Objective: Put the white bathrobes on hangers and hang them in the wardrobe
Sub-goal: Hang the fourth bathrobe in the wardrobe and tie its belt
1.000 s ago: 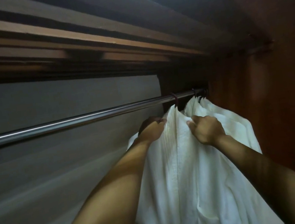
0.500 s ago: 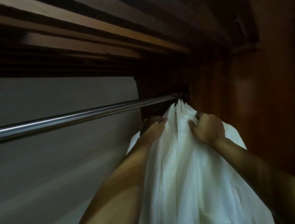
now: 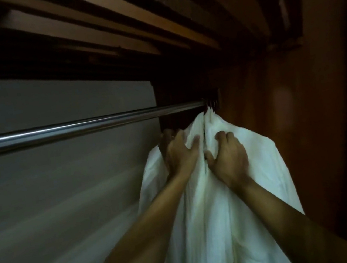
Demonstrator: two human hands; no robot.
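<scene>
While both forearms reach up from the bottom of the view, the left hand (image 3: 179, 153) grips the near edge of the white bathrobes (image 3: 218, 203) with fingers curled over the top of the cloth and thumb laid across the front fold. Just beside it, the right hand (image 3: 229, 157) grips the front fold of the same bundle, fingers bent into the fabric and thumb pinching from the left. Between the two hands a vertical crease runs down the cloth. Beyond the hands, the bathrobes gather to a peak at the hanger hooks (image 3: 211, 103), which sit on the metal rail (image 3: 78, 128) at its far right end, close to the wooden side wall (image 3: 288, 115) of the wardrobe. How many robes make up the bundle cannot be told; the hangers themselves are hidden under the cloth. Above the rail run dark wooden slats (image 3: 131, 25); behind it stands a grey back panel (image 3: 65, 191). Judged step: hanging is done, and the bundle is being pressed along the rail toward the side wall. Next move, as a judgement: release both grips without dragging cloth off the hangers, and confirm each hook seats on the rail.
</scene>
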